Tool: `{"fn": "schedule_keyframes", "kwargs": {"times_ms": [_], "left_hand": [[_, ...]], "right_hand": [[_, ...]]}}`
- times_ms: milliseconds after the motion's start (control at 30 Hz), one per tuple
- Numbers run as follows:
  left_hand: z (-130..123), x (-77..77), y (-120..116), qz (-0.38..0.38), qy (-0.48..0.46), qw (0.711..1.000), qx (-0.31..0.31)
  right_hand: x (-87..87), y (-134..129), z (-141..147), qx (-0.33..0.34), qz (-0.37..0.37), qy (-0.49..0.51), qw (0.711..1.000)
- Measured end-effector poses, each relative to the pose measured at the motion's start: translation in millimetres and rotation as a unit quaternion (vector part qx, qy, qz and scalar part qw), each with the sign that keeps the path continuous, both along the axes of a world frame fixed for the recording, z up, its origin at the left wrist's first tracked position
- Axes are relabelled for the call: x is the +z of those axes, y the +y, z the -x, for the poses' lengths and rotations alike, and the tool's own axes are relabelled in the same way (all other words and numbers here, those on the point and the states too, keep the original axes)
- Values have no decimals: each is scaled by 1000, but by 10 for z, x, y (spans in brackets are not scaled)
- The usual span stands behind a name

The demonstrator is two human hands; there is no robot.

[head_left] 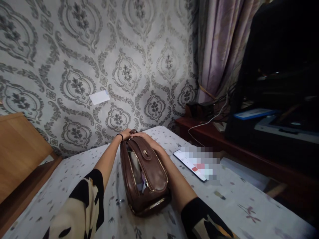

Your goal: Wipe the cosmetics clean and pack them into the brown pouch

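A brown leather bag [156, 166] lies on the patterned sheet in front of me, its far end toward the wall. Gold-toothed zips run along it, and a flap with a gold clasp [146, 152] sits on top. One long zip gapes, showing pale and purplish contents [137, 169] inside. My left hand [126, 134], with a dark band at the wrist, grips the bag's far end; its fingertips are partly hidden. Across the same end reaches my right hand [144, 136], fingers closed together at the bag's top near the left hand. What exactly they pinch is too small to make out.
Right of the bag lies a phone [190, 166] with a lit, partly blurred screen. A dark red table [204, 131] with a white cable [206, 123] and a large dark object [279, 83] stands beyond. On the left is a wooden panel [23, 149]. The patterned wall [149, 73] closes the far side.
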State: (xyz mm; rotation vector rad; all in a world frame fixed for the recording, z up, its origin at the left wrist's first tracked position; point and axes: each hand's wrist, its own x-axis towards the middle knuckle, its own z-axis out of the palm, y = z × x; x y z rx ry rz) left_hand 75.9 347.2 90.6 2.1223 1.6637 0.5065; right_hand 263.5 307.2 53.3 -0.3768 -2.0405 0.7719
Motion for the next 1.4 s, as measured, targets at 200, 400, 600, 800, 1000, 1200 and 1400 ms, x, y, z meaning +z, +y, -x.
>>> {"fn": "schedule_keyframes", "kwargs": {"times_ms": [200,400,600,800,1000,1200,1400], "left_hand": [[-2,-1,18,24,-23,999,26],[54,-31,-93,12,-86,995,40],[57,-25,-185,22,-146,988,51],[202,13,-342,74,-163,978,108],[356,5,-525,115,-135,969,172],[313,31,-514,142,-122,965,186],[251,-25,-457,129,-126,967,181]], "right_hand": [[7,-7,-4,-3,7,-3,1000],[-13,-5,-14,-12,20,9,1000],[-30,67,29,-24,40,20,999],[-27,-51,-39,-29,56,28,998],[8,-117,-55,-31,71,32,997],[43,-126,-44,-27,66,30,997],[53,-127,-44,-28,60,29,997]]}}
